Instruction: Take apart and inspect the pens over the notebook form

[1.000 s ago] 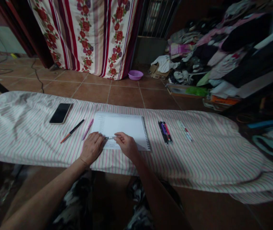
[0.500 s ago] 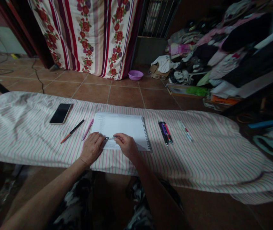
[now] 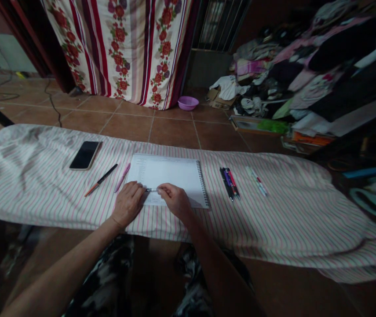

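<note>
My right hand (image 3: 175,199) is closed in a pinch on the right end of a slim pen (image 3: 151,190). The pen lies nearly level, low over the spiral notebook (image 3: 171,169), and its dark end points left. My left hand (image 3: 130,200) is at that dark end, its fingers bent together against it over the notebook's lower left corner; its thumb is mostly hidden. The open page is largely white, with small faint writing along its left, top and bottom edges. Left of the notebook are a pink pen (image 3: 122,178) and a black-and-orange pen (image 3: 101,180).
A phone (image 3: 85,155) lies at the left of the striped cloth (image 3: 290,211). Several pens (image 3: 229,184) lie bunched right of the notebook, with a white pen (image 3: 257,181) beyond. On the floor are a purple basin (image 3: 188,103) and piled clothes (image 3: 290,70).
Both hands keep almost the same place on the pen. The whole view has shifted very slightly.
</note>
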Available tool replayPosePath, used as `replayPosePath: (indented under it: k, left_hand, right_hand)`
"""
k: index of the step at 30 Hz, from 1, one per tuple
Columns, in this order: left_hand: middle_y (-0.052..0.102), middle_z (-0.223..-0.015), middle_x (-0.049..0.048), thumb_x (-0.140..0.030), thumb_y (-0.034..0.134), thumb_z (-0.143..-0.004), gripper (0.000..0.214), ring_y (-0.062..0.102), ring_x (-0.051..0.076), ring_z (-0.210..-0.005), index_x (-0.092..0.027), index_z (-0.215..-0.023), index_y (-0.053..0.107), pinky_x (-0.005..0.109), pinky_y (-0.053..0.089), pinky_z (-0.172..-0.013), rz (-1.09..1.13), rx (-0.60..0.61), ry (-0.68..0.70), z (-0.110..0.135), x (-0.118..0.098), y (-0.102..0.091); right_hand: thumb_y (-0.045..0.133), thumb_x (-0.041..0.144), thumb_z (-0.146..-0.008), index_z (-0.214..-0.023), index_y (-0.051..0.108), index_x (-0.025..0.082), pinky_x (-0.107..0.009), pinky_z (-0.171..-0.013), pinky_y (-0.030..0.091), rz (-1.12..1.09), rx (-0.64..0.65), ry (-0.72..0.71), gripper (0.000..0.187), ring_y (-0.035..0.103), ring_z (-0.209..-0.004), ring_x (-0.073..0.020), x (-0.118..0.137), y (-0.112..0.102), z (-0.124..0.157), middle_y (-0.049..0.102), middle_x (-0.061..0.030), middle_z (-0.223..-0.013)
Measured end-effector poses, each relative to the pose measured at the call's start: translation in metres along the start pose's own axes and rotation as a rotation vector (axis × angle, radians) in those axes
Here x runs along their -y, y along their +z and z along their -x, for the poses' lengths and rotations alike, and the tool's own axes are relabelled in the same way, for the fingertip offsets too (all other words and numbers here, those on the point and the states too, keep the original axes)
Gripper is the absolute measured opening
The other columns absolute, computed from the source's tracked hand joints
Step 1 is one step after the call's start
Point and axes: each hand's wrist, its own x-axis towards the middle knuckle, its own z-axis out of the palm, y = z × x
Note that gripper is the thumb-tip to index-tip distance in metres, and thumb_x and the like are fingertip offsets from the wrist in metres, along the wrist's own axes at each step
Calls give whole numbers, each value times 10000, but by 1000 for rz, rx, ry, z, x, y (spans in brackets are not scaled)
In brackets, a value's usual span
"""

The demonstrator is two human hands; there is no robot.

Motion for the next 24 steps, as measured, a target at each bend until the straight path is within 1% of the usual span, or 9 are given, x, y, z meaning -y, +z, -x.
replayPosePath:
  k: [5, 11, 20, 22, 24]
  left_hand:
    - [613, -887, 103, -104, 466, -845, 136, 543, 247, -926, -163, -940, 543, 416, 477, -808, -3, -6, 17, -2, -1, -2]
    - [620, -895, 105, -104, 464, -839, 150, 551, 252, -935, -166, -947, 547, 421, 479, -806, -13, -2, 20, -1, 1, -1]
    - [627, -919, 107, -95, 449, -841, 172, 546, 259, -961, -174, -954, 550, 434, 477, -812, -14, -6, 34, 2, 2, 0]
    - [624, -906, 103, -96, 462, -840, 153, 544, 256, -947, -171, -945, 545, 429, 476, -814, -10, -7, 26, 1, 2, 0]
    - [619, -889, 101, -117, 472, -846, 127, 545, 252, -932, -169, -939, 541, 423, 477, -812, -2, -6, 5, 0, 1, 0]
  right_hand:
    - [574, 257, -797, -848, 673, 194, -234, -634, 482, -16, 2, 8, 128, 654, -693, -151, 1, 0, -1, 702, -29, -757]
    - [583, 244, -788, -844, 678, 204, -229, -624, 471, -9, 13, 10, 117, 644, -670, -143, 3, -1, -1, 703, -18, -751]
    - [524, 264, -833, -769, 687, 205, -222, -651, 427, 149, 29, -80, 184, 609, -685, -136, 6, -4, 0, 694, -14, -744]
    - [526, 269, -834, -771, 685, 204, -223, -647, 433, 128, 30, -71, 184, 616, -688, -138, 6, -4, -1, 694, -16, -742]
    - [545, 272, -823, -817, 683, 201, -226, -641, 451, 61, 27, -38, 155, 632, -692, -142, 3, -3, -1, 699, -21, -755]
